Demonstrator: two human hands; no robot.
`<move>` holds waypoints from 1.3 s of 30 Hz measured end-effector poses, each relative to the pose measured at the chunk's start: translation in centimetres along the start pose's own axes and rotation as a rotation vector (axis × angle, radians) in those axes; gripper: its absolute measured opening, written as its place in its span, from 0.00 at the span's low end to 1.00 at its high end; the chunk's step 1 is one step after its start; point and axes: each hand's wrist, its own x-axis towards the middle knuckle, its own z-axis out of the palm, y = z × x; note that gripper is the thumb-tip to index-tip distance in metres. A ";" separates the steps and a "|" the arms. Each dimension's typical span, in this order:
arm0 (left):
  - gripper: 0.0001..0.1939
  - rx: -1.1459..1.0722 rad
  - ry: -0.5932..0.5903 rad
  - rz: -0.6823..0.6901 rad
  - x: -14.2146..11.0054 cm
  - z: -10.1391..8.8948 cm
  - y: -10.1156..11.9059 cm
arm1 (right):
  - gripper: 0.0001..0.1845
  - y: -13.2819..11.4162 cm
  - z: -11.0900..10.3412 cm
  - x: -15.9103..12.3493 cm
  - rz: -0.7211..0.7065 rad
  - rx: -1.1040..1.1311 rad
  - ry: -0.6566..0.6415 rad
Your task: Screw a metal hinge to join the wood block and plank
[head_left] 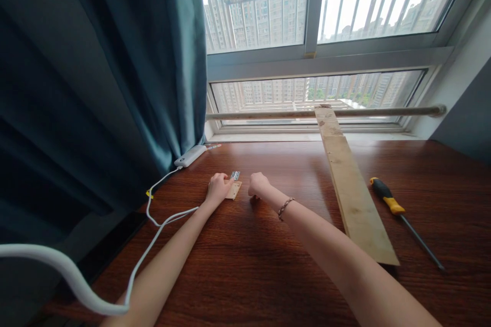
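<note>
1 small board [235, 191] is seemingly getting steadied by your half-curled left hand [220, 188]; your right hand [259, 185] is curling, contents hidden; the hinge [235, 175] is probably needing aligning next.

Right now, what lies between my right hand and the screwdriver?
The long wooden board crosses the stretch between your right hand and the screwdriver, as the head view shows.

free: tabletop [295, 163] between right hand [260, 185] and plank [355, 194] | obstacles: plank, screwdriver [397, 209] right; white cable [71, 273] left
</note>
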 end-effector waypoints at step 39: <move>0.09 -1.544 -0.880 -0.301 -2.8 -5.9 17.3 | 0.06 29.4 -8.7 -15.8 0.397 -0.023 0.119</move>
